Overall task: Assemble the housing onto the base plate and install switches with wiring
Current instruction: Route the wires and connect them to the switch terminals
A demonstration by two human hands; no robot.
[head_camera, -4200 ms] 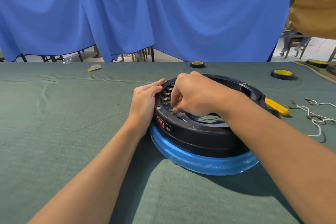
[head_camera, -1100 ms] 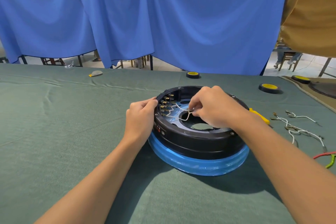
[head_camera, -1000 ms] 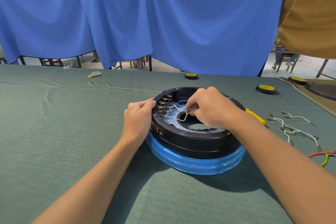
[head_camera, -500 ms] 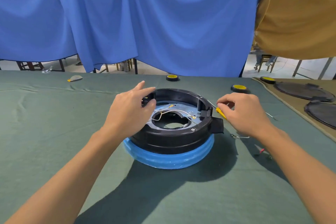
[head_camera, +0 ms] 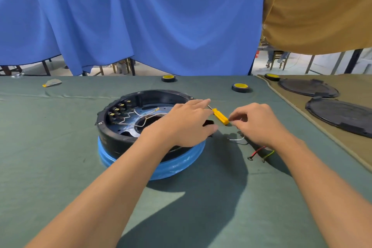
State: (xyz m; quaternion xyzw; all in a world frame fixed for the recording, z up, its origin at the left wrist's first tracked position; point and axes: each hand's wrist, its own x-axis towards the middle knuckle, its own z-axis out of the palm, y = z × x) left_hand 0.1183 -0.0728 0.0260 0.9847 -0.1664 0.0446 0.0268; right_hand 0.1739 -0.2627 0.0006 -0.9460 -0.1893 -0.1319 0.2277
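The round black plastic housing (head_camera: 112,137) sits on its blue film-wrapped ring (head_camera: 171,169) on the green-clothed table (head_camera: 60,147), with small switches (head_camera: 118,107) along its left wall strung with thin white wires (head_camera: 128,119). My left grip (head_camera: 185,125) lies spread flat on the near-right rim. My right grip (head_camera: 259,123) is curled, thumb to forefinger, at the butt of the yellow-handled screwdriver (head_camera: 220,116), and I cannot tell whether it pinches anything. The housing looks rigid and light, best steadied by its rim; the floppy loose leads (head_camera: 258,150) want taking by their metal terminals.
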